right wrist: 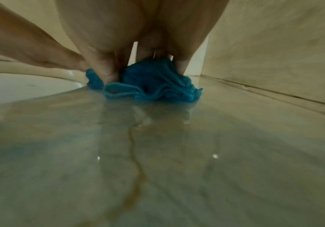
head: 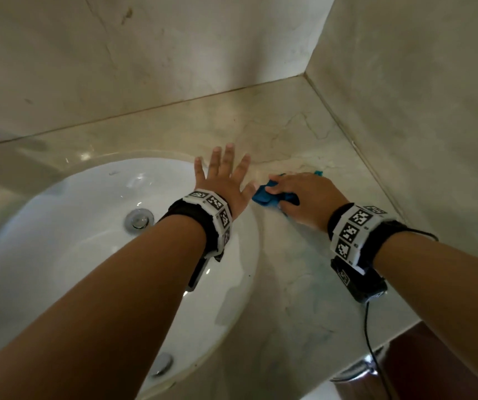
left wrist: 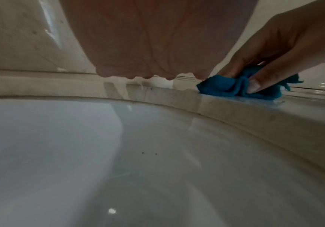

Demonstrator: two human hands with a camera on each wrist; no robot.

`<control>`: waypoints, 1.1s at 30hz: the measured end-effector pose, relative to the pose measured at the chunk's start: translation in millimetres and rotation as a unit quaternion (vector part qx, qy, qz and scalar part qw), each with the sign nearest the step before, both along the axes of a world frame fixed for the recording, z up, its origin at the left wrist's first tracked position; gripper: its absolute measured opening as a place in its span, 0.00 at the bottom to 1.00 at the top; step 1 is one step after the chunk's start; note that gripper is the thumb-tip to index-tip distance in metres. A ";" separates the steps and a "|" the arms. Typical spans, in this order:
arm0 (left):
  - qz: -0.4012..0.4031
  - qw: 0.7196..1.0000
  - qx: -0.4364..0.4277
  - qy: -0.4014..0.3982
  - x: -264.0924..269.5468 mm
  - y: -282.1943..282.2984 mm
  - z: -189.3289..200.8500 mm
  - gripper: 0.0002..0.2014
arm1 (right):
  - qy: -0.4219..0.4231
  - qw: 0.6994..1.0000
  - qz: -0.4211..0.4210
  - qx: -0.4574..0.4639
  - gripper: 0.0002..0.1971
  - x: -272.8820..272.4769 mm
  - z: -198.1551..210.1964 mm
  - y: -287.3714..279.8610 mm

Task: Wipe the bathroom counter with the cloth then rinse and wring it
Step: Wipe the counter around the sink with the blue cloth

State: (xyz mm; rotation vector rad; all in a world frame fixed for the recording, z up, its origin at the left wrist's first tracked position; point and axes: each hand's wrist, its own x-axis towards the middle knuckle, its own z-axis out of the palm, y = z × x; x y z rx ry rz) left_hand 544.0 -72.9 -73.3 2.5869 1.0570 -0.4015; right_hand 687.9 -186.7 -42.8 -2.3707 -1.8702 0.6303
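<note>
A crumpled blue cloth (head: 266, 196) (left wrist: 233, 87) (right wrist: 153, 83) lies on the beige marble counter (head: 304, 134) just right of the sink. My right hand (head: 304, 197) (left wrist: 270, 50) grips it, fingers curled over the bunched fabric and thumb pinching its left side, pressing it down on the wet stone. My left hand (head: 223, 174) is flat with fingers spread, hovering over the sink's right rim beside the cloth, holding nothing. In the left wrist view only its palm (left wrist: 157, 38) shows.
The white oval sink (head: 87, 255) with a chrome drain (head: 139, 220) fills the left. Marble walls (head: 405, 82) close the counter at back and right, forming a corner. A dark cabinet front (head: 434, 365) and the counter's front edge lie at lower right.
</note>
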 end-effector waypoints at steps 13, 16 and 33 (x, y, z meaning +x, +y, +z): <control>-0.014 0.998 0.004 0.061 38.2 -32.3 -2.5 0.44 | 0.002 0.967 -0.245 0.069 0.17 88.4 -18.7 -14.0; 0.004 0.998 0.003 0.055 40.8 -34.5 -1.9 0.43 | 0.004 0.968 -0.238 0.078 0.17 89.2 -27.2 -16.2; 0.029 0.998 0.022 0.044 39.9 -43.5 -1.3 0.33 | 0.013 0.976 -0.202 0.086 0.17 78.5 -33.5 -14.5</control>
